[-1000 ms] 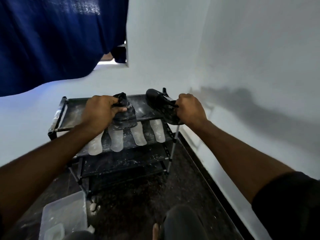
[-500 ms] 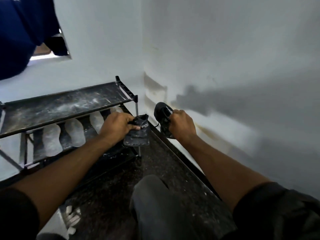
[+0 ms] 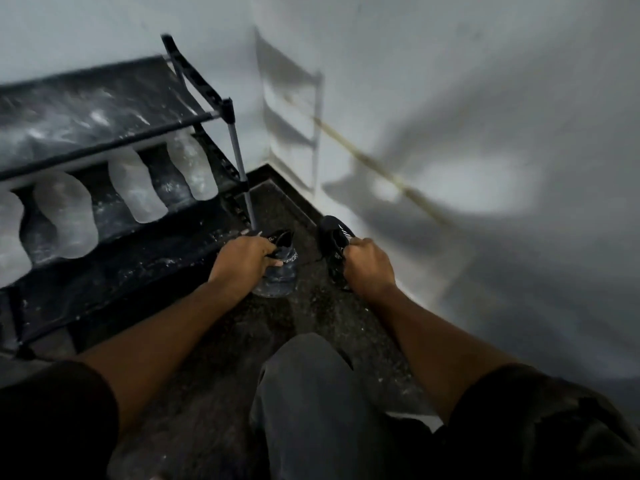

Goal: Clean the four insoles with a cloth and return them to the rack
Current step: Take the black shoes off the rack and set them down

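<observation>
Both shoes have come down from the rack's top shelf to the dark floor [image 3: 311,313] beside the rack [image 3: 221,109]. I see my left hand [image 3: 242,259] gripping the left shoe [image 3: 282,268] at its collar and my right hand [image 3: 369,268] clenched round the right shoe [image 3: 334,237], near the wall. The four pale insoles [image 3: 135,188] lie side by side on the middle shelf.

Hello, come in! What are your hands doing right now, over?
Left hand grips one black shoe, right hand the other shoe, low by the floor. Four insoles on rack, untouched. Nothing blocking.
</observation>
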Motion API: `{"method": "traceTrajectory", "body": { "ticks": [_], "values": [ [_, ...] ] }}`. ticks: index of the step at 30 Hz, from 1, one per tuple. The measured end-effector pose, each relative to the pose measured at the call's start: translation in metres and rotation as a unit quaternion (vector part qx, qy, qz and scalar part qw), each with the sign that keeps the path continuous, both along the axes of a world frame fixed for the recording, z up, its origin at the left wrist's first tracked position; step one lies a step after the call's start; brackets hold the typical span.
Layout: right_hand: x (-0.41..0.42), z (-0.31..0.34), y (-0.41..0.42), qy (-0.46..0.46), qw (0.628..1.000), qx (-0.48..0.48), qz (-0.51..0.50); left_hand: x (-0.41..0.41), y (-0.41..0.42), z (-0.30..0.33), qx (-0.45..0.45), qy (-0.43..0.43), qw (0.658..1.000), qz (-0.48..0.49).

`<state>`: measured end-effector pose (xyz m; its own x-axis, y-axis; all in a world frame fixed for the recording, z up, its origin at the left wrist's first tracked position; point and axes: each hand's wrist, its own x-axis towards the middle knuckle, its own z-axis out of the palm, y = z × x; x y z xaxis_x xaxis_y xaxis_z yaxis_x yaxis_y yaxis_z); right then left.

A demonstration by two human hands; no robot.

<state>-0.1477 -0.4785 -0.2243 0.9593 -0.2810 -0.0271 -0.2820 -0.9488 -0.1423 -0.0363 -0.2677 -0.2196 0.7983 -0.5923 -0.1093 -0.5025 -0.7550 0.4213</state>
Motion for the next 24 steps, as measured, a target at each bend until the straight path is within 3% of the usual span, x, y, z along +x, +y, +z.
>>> {"method": "traceTrajectory", "body": {
  "ticks": [8,15,24],
  "values": [
    [0.04,-0.106,-0.024,0.038,0.998,0.028,0.029,0.031,-0.029,-0.1,0.085,0.028,0.995,-0.053],
    [0.065,-0.19,-0.03,0.066,0.995,0.035,0.064,0.056,-0.053,-0.195,0.124,-0.002,0.989,-0.077],
    [0.054,-0.27,-0.036,0.171,0.982,0.078,-0.001,0.051,-0.045,-0.296,0.121,0.061,0.99,-0.046]
  ]
}}
